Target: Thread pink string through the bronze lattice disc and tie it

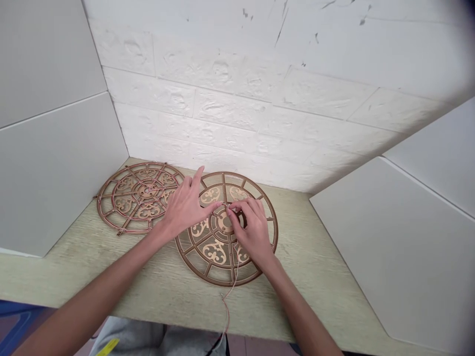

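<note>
A round brown ornamental grille with gold scroll inlays lies flat on the wooden tabletop in front of me. My left hand rests on its upper left part, thumb and forefinger pinched near the centre hub, the other fingers raised. My right hand is curled over the hub, its fingertips pinching a thin reddish wire. The wire trails from under that hand across the grille and over the table's front edge.
A second, similar round grille with wire laced through it lies at the back left, touching the first. White panels and a white brick wall enclose the table on three sides. Grey cloth and a blue object show below the front edge.
</note>
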Motion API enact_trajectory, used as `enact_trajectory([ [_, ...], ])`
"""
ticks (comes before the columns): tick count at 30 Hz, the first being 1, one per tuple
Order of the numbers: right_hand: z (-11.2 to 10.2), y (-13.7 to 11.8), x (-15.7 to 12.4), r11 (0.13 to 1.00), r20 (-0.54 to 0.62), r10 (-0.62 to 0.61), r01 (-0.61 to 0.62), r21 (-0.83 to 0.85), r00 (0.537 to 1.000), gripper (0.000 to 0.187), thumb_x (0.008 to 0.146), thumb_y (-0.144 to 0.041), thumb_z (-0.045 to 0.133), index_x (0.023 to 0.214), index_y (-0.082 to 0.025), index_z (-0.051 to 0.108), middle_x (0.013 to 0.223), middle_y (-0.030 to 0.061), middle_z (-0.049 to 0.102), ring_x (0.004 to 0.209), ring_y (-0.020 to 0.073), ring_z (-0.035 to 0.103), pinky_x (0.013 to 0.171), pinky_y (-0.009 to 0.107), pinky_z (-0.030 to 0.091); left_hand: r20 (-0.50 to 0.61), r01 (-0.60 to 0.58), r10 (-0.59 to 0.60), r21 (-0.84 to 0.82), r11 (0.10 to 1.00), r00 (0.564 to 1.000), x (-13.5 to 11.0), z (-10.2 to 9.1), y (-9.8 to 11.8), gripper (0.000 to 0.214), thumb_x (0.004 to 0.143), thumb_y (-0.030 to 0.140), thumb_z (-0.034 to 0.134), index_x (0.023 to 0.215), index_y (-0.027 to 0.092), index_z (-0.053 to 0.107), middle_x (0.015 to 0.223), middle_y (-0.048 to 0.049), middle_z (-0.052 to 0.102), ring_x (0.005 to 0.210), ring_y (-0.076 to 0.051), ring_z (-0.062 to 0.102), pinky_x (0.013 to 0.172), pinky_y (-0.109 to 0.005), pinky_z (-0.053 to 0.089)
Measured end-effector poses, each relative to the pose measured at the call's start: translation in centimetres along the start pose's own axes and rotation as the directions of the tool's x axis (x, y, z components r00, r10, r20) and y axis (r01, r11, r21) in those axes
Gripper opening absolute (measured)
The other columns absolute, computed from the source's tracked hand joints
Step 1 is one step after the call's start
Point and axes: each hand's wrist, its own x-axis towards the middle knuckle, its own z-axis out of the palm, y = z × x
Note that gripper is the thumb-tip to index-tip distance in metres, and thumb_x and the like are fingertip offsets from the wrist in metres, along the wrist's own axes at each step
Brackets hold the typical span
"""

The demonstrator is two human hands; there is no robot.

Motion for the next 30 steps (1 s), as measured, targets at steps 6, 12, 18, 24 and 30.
enact_trajectory([
  [6,0.0,-0.3,0.0,0.998,-0.041,-0.017,0.019,0.053,0.999,0.006,0.097,-0.017,0.055,0.092,-0.020,0.058,0.088,0.0047,0.065,0.085,0.0197,0.055,0.077,0.036,0.045,-0.043,-0.006,0.005,-0.013,1.000,0.999,-0.1,0.0,0.1,0.096,0.084,0.071,0.058,0.160,0.025,0.019,0.127,-0.0117,0.054,0.114,-0.030,0.057,0.082,-0.034,0.051],
  [12,-0.1,-0.5,0.0,0.996,-0.063,-0.032,0.036,0.076,0.997,0.006,0.095,-0.015,0.057,0.096,-0.020,0.062,0.088,0.0039,0.069,0.084,0.0188,0.057,0.078,0.036,0.047,-0.031,-0.027,0.026,-0.022,0.999,0.999,-0.2,-0.2,0.1,0.088,0.086,0.070,0.058,0.158,0.031,0.026,0.120,-0.0100,0.055,0.114,-0.029,0.057,0.084,-0.034,0.051],
  [18,0.2,-0.2,-0.1,0.991,-0.009,0.076,-0.075,0.111,0.997,0.009,0.095,-0.019,0.057,0.095,-0.021,0.066,0.092,0.0046,0.070,0.089,0.0203,0.061,0.081,0.037,0.049,0.106,-0.011,0.017,-0.065,0.998,0.994,0.2,0.4,-0.5,0.072,0.092,0.064,0.052,0.151,0.025,0.038,0.133,-0.0107,0.056,0.119,-0.030,0.058,0.096,-0.038,0.048],
  [24,0.4,-0.5,-0.1,0.959,0.138,0.084,-0.118,0.258,0.987,0.008,0.093,-0.021,0.059,0.090,-0.021,0.066,0.091,0.0031,0.072,0.089,0.0195,0.065,0.082,0.035,0.051,0.214,-0.004,0.003,0.006,1.000,0.977,0.9,1.4,-1.7,0.052,0.094,0.059,0.049,0.121,0.016,0.060,0.114,-0.0105,0.065,0.109,-0.029,0.061,0.090,-0.039,0.050],
  [30,0.3,-1.0,-0.1,0.891,0.198,0.181,-0.246,0.382,0.963,0.010,0.091,-0.027,0.062,0.090,-0.022,0.070,0.090,0.0034,0.074,0.086,0.0194,0.068,0.081,0.035,0.053,0.207,-0.041,0.031,0.043,0.998,0.978,1.0,1.9,-2.5,0.047,0.094,0.057,0.047,0.108,0.014,0.060,0.118,-0.0140,0.058,0.115,-0.030,0.056,0.092,-0.039,0.049],
])
